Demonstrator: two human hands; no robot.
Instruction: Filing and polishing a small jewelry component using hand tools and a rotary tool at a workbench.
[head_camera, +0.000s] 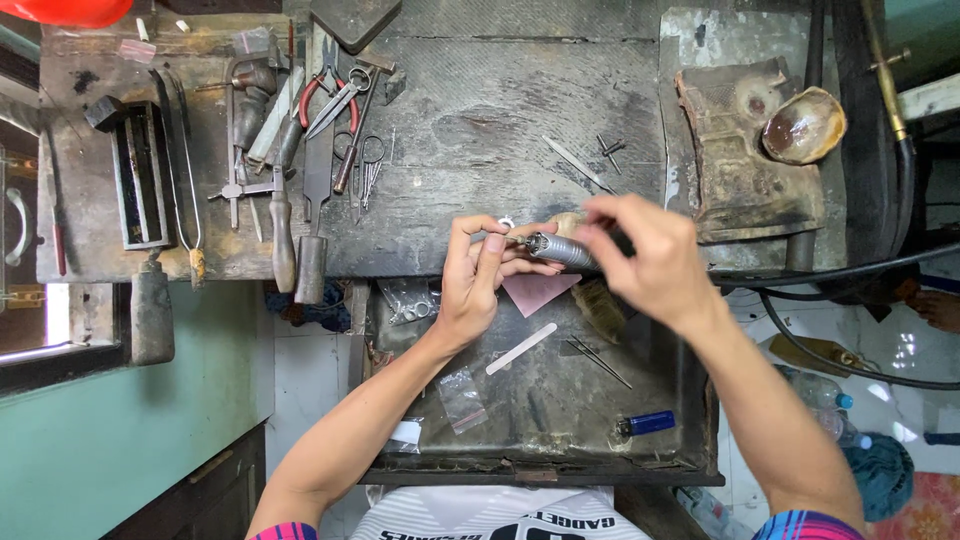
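Fingers (492, 243) of the left hand (475, 285) are pinched closed on a small silver ring (506, 222), held up against the tip of a grey rotary handpiece (560, 250). Right hand (650, 260): fingers curled closed around the rear of the handpiece, which lies nearly level between both hands, its tip pointing toward the left hand. Both hands hover at the front edge of the dark, worn desk (480, 130), just above an open metal drawer (540, 400).

Head view, desk top: to the left, a cluster of hand tools, among them red-handled pliers (322, 92), scissors (342, 100) and a file with a wooden handle (282, 225). To the right, a charred block (740, 160) with a shell-like dish (805, 125) touching its upper corner.

Head view, drawer: a pink paper triangle (535, 290) just below the hands, a white stick (521, 348), small clear bags (463, 398) and a blue lighter (648, 423) near the front right corner.
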